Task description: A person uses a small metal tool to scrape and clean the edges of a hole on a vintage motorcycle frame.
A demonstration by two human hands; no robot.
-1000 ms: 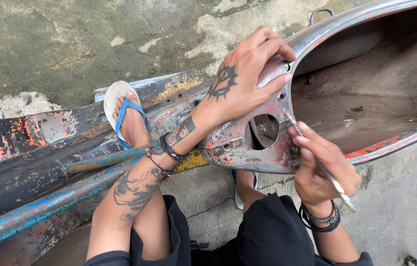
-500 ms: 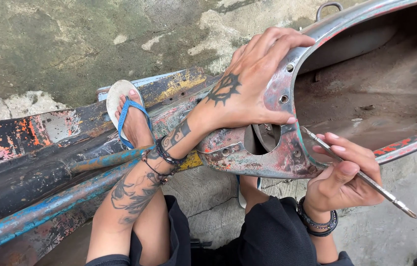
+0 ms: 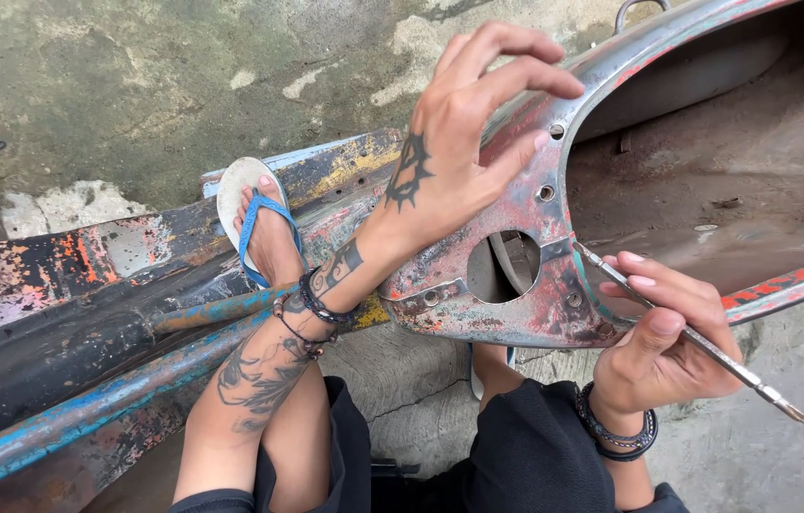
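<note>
My left hand (image 3: 463, 142) rests on the upper rim of a worn, paint-flaked metal scooter shell (image 3: 535, 285), fingers spread and partly lifted over its screw holes. My right hand (image 3: 663, 347) is closed around a thin metal pick tool (image 3: 696, 337), held like a pen. Its tip touches the shell's right rim, beside the round opening (image 3: 501, 268). The tool's rear end points down and to the right. Both wrists wear dark bracelets.
Rusty painted frame tubes and panels (image 3: 88, 323) lie at left under my foot in a blue-strapped flip-flop (image 3: 255, 223). Rough concrete ground (image 3: 136, 85) lies beyond. The shell's hollow interior (image 3: 734, 161) fills the upper right. My knees in black cloth sit at the bottom.
My right hand drew back from the shell's round opening and moved right and down with the tool. My left hand's fingers lifted and spread on the rim.
</note>
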